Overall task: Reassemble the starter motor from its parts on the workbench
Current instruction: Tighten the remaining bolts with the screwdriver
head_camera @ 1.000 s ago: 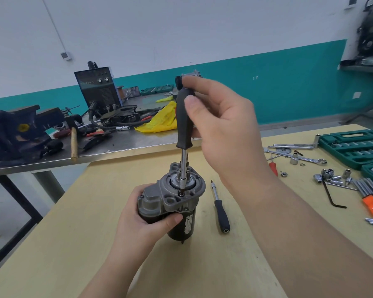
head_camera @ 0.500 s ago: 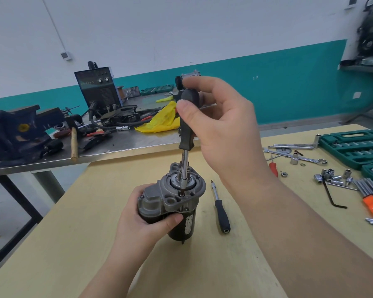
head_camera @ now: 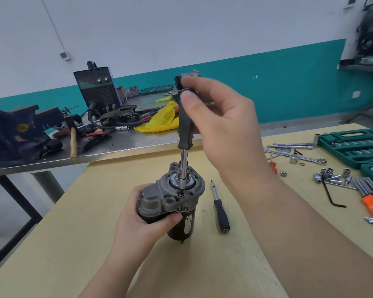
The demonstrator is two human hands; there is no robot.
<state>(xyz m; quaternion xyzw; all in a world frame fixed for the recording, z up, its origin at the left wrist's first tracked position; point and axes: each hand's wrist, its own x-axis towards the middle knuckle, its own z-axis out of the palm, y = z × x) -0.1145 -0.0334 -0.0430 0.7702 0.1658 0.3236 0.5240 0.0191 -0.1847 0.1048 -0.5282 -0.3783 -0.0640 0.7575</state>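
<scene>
The starter motor (head_camera: 177, 198) stands upright on the wooden workbench (head_camera: 202, 265), its grey aluminium nose housing on top and black body below. My left hand (head_camera: 146, 218) grips the motor's side, thumb across the front. My right hand (head_camera: 222, 123) holds the black handle of a screwdriver (head_camera: 184, 127) between fingers and thumb, above the motor. The driver stands nearly vertical, its chrome shaft reaching down to a screw on the housing flange (head_camera: 181, 192).
A second black-handled driver (head_camera: 219, 208) lies just right of the motor. Sockets, wrenches, hex keys (head_camera: 332, 190) and green socket cases (head_camera: 353, 145) crowd the right side. Behind stands a steel table (head_camera: 121, 145) with a vise, a welder, a hammer and a yellow bag.
My right hand's fingers and thumb have shifted round the screwdriver handle, turning it. The motor and my left hand have stayed still.
</scene>
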